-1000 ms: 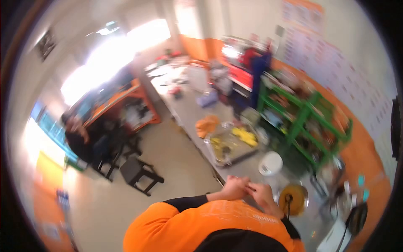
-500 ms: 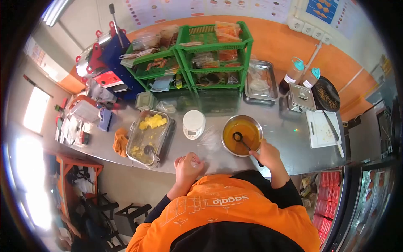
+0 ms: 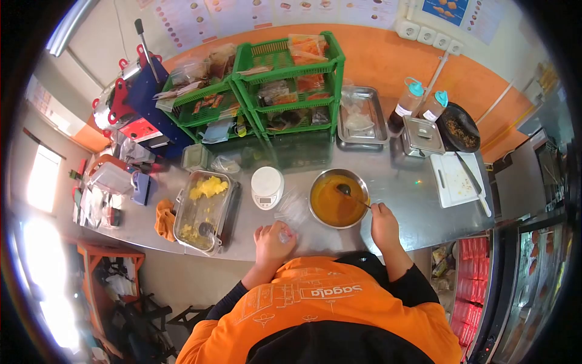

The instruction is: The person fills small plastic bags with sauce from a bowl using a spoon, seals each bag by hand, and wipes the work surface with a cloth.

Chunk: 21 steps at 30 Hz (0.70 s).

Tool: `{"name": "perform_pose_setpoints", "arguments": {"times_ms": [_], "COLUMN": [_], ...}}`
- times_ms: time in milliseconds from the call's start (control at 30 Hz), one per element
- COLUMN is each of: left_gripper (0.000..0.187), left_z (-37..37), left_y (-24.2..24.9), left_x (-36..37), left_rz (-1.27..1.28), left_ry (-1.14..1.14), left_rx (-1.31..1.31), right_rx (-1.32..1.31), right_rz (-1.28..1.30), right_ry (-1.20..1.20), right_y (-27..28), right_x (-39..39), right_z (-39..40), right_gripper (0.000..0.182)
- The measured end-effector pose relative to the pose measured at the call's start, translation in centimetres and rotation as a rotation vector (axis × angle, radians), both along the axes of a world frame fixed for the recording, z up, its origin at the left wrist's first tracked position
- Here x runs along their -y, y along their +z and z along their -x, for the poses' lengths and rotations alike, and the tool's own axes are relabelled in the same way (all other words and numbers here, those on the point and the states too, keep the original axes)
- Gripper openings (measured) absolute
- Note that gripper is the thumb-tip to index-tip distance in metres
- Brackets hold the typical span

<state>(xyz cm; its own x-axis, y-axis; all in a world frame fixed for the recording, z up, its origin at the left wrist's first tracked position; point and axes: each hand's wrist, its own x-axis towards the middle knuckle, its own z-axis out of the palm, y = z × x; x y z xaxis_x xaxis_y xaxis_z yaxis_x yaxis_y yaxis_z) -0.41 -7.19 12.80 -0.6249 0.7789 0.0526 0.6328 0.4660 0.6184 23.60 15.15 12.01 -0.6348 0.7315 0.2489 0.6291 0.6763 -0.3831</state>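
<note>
My right hand (image 3: 385, 227) is closed round the handle of a black ladle (image 3: 344, 189) at the right rim of a steel bowl (image 3: 313, 209). Orange-brown liquid (image 3: 336, 209) fills much of the bowl, and the ladle's head rests in it near the far side. At the table's front edge, my left hand (image 3: 273, 244) is closed on a crumpled piece of clear plastic (image 3: 285, 236), apparently a small bag. More clear plastic bags (image 3: 293, 207) lie between that hand and the bowl. Just beyond them stands a white kitchen scale (image 3: 267, 184) with nothing on its plate.
To the left are a clear tray (image 3: 222, 209) with yellow food (image 3: 209, 187) and an orange cloth (image 3: 164, 219). Green racks (image 3: 288, 67) stand behind. At right are a steel tray (image 3: 382, 115), lidded steel container (image 3: 424, 136), bottles (image 3: 407, 102), black pan (image 3: 459, 129) and knife (image 3: 470, 176) on a white board (image 3: 445, 180).
My right hand has swung the ladle's handle up and away from me, and its head has shifted within the liquid. My left hand keeps its hold. The camera view has turned slightly.
</note>
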Motion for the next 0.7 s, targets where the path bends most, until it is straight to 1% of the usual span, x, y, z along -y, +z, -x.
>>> {"name": "perform_pose_setpoints", "arguments": {"times_ms": [67,167,267,367,467,700], "left_gripper": [0.026,0.026,0.026,0.025,0.025,0.025], "left_z": [0.0,0.0,0.1,0.2,0.4,0.4], "left_y": [-0.1,-0.4,-0.4,0.0,0.1,0.2], "left_x": [0.0,0.1,0.2,0.0,-0.6,-2.1], "left_rz": [0.0,-0.003,-0.029,-0.043,-0.048,-0.028], "left_ry": [-0.003,-0.005,-0.015,-0.023,-0.031,-0.087], "left_rx": [-0.007,-0.002,0.0,0.006,-0.017,-0.023], "right_rx": [0.011,-0.138,-0.18,-0.318,-0.293,-0.378], "right_rz": [0.064,0.137,0.562,0.693,0.762,0.698], "right_ry": [-0.037,0.009,-0.121,-0.123,-0.167,-0.211], "right_y": [-0.8,-2.6,-3.4,-3.9,-3.4,-3.6], "right_x": [0.5,0.2,-0.4,-0.7,-1.1,-1.2], "right_z": [0.1,-0.2,-0.6,-1.4,-2.3,-4.6], "right_gripper": [0.01,0.011,0.013,0.014,0.015,0.015]}}
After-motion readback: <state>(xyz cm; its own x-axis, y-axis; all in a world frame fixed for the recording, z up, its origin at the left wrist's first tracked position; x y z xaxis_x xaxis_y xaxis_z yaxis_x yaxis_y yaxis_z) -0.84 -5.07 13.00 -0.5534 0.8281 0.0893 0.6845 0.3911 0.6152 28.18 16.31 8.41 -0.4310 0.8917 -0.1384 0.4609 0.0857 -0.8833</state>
